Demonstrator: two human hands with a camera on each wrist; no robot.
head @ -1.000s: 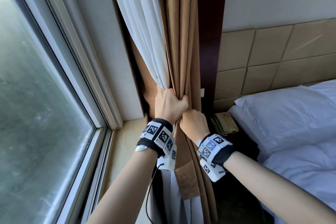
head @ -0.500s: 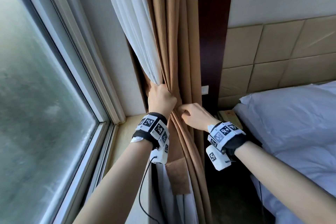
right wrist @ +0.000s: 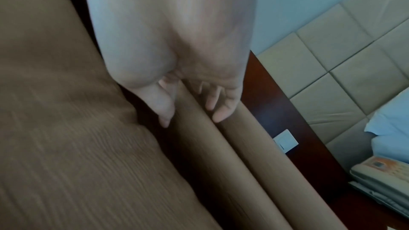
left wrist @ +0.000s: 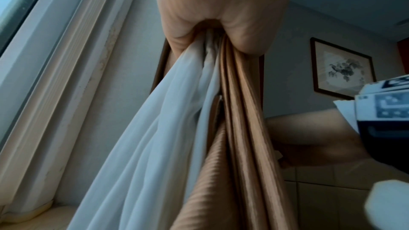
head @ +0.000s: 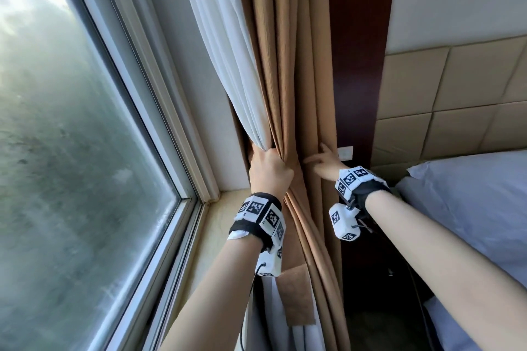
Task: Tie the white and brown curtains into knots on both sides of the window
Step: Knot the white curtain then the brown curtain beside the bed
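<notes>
left hand (head: 269,172) grips the white curtain (head: 228,51) and brown curtain (head: 288,65) bunched together. right hand (head: 328,165), fingers spread loose, touches brown folds just beside it.

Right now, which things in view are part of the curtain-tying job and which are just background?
In the job:
- white curtain, bunched in the left hand
- brown curtain, partly in that same grip
- right hand, fingers spread on a loose brown fold

Just there:
- window
- pillow
- telephone
- wall switch
- framed picture
</notes>
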